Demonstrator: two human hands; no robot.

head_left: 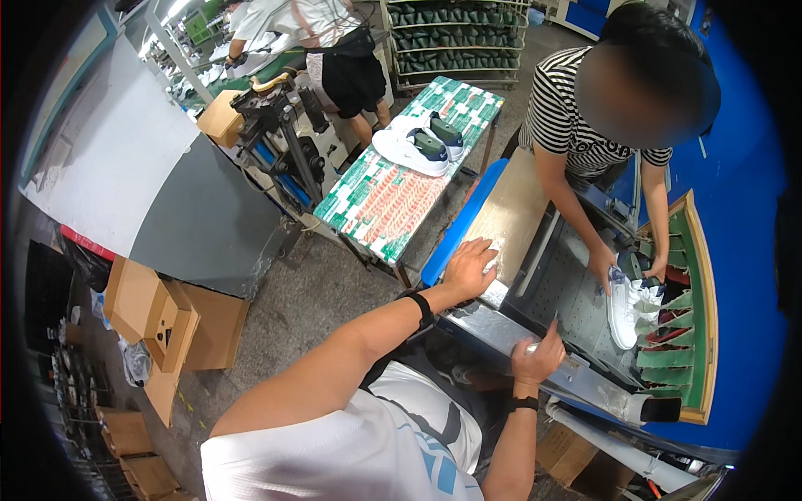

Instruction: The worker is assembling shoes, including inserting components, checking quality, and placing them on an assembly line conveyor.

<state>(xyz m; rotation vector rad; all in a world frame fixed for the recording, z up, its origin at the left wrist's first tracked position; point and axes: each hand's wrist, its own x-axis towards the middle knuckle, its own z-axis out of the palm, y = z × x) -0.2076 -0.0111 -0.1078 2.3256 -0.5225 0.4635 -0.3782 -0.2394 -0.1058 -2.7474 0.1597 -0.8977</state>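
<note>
My left hand [472, 268] rests on the near corner of a light wooden board [511, 209], its fingers spread over a whitish patch by the edge. My right hand [539, 357] is at the metal rim [484, 328] of the machine bed, fingers curled. Something thin seems to stick up from it, and a small silvery spot shows by the fingers; I cannot make out what it holds. Across the grey conveyor bed [568, 280], a person in a striped shirt [558, 104] holds white sneakers [621, 311] with dark green insides, in front of a green strip curtain [668, 359].
A green-and-white patterned bench [388, 204] to the left carries more white sneakers [411, 149]. Beyond it stand a press-like machine [288, 134], another person [338, 50] and a rack of dark green shoe-shaped pieces [455, 37]. Cardboard boxes [142, 305] lie at the lower left.
</note>
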